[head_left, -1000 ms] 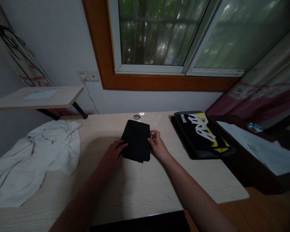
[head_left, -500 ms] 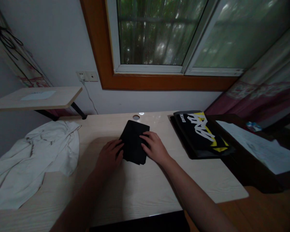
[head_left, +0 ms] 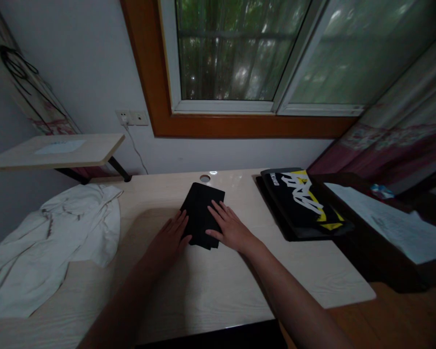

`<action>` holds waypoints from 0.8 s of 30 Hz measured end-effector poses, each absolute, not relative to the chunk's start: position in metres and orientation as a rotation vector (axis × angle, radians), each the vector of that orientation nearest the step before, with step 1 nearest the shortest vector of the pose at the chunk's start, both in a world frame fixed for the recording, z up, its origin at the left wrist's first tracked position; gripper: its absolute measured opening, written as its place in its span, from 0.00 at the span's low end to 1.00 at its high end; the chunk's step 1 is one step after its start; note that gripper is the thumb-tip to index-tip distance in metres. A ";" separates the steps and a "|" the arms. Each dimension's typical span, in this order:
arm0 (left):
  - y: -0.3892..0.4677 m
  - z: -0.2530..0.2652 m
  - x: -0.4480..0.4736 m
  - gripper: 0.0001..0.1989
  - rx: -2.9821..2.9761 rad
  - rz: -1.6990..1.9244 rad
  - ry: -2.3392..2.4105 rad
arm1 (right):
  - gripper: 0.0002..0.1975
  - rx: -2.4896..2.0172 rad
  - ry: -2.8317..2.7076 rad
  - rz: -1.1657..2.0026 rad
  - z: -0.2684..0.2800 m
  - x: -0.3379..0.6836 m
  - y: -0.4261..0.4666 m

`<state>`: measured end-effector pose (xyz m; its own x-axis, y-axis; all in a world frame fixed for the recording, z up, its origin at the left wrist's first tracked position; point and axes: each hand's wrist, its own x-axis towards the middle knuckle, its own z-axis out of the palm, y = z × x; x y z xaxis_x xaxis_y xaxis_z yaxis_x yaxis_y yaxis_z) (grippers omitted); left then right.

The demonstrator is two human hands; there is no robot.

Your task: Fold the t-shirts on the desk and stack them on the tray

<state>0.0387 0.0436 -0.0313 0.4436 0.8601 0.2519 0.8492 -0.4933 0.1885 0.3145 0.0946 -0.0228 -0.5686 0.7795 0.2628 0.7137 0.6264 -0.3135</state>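
A black folded cloth (head_left: pixel 199 213) lies as a small, flat rectangle on the pale wooden table (head_left: pixel 218 291); its near edge is a little uneven. My left hand (head_left: pixel 170 240) rests along its left edge, fingers stretched out and fingertips on the fabric. On the right side, my right hand (head_left: pixel 230 228) lies flat with its fingers spread over the cloth. Neither hand grips anything. Which garment the cloth is, I cannot tell.
A crumpled white garment (head_left: pixel 54 247) covers the table's left part, below a raised wooden shelf (head_left: pixel 72 148). Folded black clothing with white and yellow print (head_left: pixel 298 203) lies at the right. Beyond it is a dark surface with a pale sheet (head_left: pixel 388 223). A black edge (head_left: pixel 218 337) shows in front.
My right hand has flattened and spread further onto the black cloth. The left hand's fingers have straightened along its left edge. The cloth stays in place.
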 end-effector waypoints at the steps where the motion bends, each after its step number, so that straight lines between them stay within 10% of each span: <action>1: 0.044 -0.031 0.038 0.30 2.639 0.495 1.562 | 0.44 -1.187 -2.476 0.249 -0.023 0.316 0.095; 13: 0.045 -0.009 0.041 0.18 2.619 0.686 1.592 | 0.59 -1.067 -2.540 0.411 -0.017 0.327 0.099; 20: 0.038 0.006 0.042 0.21 2.524 0.677 1.622 | 0.17 -0.954 -2.302 0.532 -0.010 0.330 0.105; 24: 0.037 0.003 0.044 0.24 2.386 0.702 1.604 | 0.10 -0.986 -2.202 0.534 -0.011 0.328 0.108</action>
